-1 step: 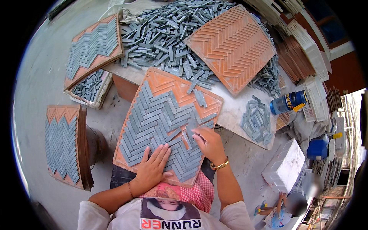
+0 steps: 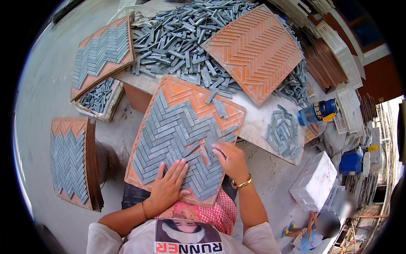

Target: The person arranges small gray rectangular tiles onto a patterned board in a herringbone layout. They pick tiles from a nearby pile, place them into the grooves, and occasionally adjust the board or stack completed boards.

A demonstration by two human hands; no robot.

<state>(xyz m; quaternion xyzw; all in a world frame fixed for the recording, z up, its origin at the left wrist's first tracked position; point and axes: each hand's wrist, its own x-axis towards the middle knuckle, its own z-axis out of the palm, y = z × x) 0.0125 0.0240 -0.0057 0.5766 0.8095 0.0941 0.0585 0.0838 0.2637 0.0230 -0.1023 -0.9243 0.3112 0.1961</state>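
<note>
An orange herringbone mould tray (image 2: 198,94) rests tilted across my lap and against the table edge. Narrow grey stone strips (image 2: 169,135) fill most of its grooves, with a few strips askew and bare orange gaps near the right middle. My left hand (image 2: 169,186) lies flat on the strips at the tray's near side, fingers spread. My right hand (image 2: 231,161), with a gold bracelet at the wrist, is closed with fingertips pinched over the gap at the right side. What it pinches, if anything, is hidden. Two loose strips (image 2: 220,109) lie on the tray's upper right.
Behind the tray, a table bears a large heap of grey strips (image 2: 182,42) and an unfilled orange mould (image 2: 256,53). A small strip pile (image 2: 283,133) and a blue bottle (image 2: 317,113) are at right. Filled trays (image 2: 69,165) are stacked at left. A person (image 2: 311,237) is at lower right.
</note>
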